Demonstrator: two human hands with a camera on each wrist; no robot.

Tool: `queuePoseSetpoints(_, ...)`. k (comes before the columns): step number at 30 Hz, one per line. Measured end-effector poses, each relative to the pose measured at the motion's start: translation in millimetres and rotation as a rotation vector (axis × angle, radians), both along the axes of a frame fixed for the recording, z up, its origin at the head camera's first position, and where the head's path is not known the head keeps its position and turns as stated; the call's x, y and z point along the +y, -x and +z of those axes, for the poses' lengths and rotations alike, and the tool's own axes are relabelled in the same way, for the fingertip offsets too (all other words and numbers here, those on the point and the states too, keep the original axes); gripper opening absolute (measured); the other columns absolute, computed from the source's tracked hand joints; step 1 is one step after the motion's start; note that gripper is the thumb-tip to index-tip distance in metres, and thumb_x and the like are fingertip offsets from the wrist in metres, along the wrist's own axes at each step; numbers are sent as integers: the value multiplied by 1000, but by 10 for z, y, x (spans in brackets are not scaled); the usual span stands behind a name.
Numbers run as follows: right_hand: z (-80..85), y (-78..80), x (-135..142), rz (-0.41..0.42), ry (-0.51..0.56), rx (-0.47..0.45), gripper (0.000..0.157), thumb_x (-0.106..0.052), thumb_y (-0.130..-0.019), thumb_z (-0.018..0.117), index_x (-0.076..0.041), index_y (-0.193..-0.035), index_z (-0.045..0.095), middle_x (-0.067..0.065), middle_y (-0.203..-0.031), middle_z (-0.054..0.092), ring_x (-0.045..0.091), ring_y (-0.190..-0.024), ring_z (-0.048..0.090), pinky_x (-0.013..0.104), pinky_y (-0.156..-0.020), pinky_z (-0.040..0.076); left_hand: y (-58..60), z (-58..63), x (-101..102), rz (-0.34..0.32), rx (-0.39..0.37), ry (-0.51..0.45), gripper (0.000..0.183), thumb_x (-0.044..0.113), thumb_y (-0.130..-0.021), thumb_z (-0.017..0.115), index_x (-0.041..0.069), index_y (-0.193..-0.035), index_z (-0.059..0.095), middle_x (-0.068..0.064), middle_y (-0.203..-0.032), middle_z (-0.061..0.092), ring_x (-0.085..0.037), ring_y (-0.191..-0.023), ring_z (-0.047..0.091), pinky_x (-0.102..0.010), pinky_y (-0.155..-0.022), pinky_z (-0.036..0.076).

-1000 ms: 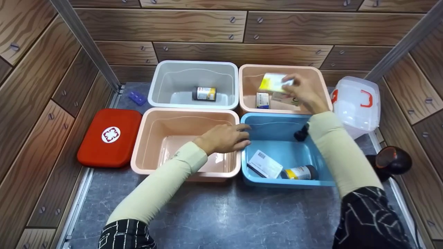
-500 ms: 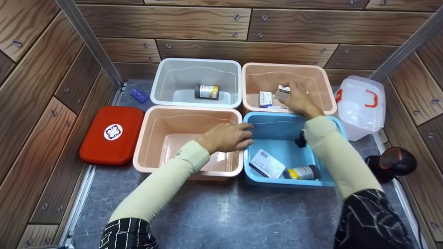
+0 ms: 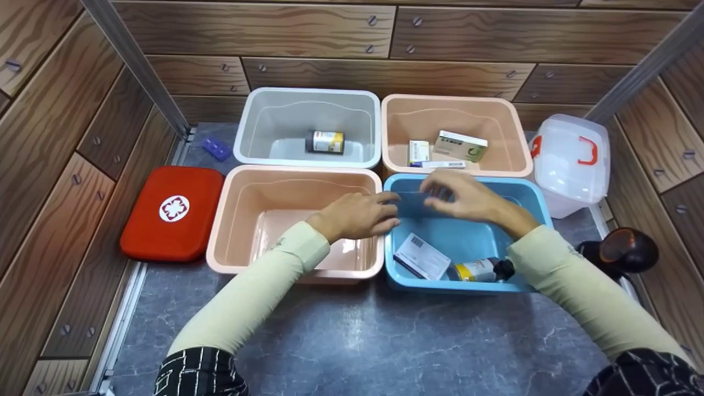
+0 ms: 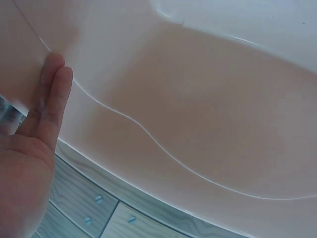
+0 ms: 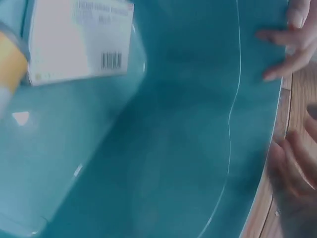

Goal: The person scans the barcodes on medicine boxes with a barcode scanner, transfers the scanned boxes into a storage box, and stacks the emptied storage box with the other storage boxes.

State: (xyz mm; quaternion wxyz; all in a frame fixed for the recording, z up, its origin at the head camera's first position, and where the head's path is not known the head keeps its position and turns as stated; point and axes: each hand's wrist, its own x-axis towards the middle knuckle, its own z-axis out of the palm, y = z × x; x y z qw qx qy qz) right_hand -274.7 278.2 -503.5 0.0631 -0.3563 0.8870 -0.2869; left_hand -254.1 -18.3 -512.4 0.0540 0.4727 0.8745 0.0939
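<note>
My right hand hovers over the far side of the blue bin, fingers loosely bent and nothing held. Inside that bin lie a white medicine box with a barcode and a dark bottle with a yellow-and-white label. My left hand rests its fingers on the rim between the blue bin and the front peach bin. Behind, the back peach bin holds a tan-and-green carton, a small white box and a thin white box lying in front.
A grey bin at the back left holds another labelled bottle. To the left lie a red first-aid case and a purple piece. A lidded clear box and a black scanner-like device stand at the right.
My right hand held a yellow-and-white box over the back peach bin, then gripped a box inside it. Now the hand is drawn back over the blue bin, holding nothing. The left hand stays put.
</note>
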Motion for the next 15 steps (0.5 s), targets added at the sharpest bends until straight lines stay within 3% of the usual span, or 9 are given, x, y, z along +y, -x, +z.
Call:
queuePoseSetpoints(3, -147, -29, -52, 110, -165, -90, 28, -21, -100, 76, -10, -126, 72, 7, -121, 74, 26, -105, 73, 46, -90, 62, 0, 15, -6, 3, 4, 6, 44, 44, -117, 42, 15, -128, 72, -9, -161, 57, -29, -105, 75, -45, -90, 64)
queuePoseSetpoints(6, -324, -20, -120, 215, -340, -91, 36, -24, -99, 78, -9, -130, 71, 12, -126, 71, 31, -109, 73, 50, -93, 63, -4, 24, 4, -1, 2, 2, 44, 44, -117, 43, 14, -129, 72, -10, -161, 56, -30, -104, 75, -45, -91, 64)
queuePoseSetpoints(11, -507, -7, -243, 289, -553, -101, 61, -40, -93, 87, -16, -146, 66, 24, -149, 57, 43, -131, 62, 63, -110, 53, -7, 22, 15, -2, -6, -17, 42, 43, -117, 44, 14, -125, 73, -10, -160, 57, -32, -99, 76, -46, -91, 64)
queuePoseSetpoints(15, -593, 4, -330, 320, -678, -124, 73, -52, -88, 89, -25, -150, 64, 22, -150, 53, 38, -130, 59, 58, -110, 54, -6, 19, 14, 1, -7, -17, 43, 43, -117, 44, 13, -125, 73, -10, -160, 57, -32, -98, 75, -46, -91, 64)
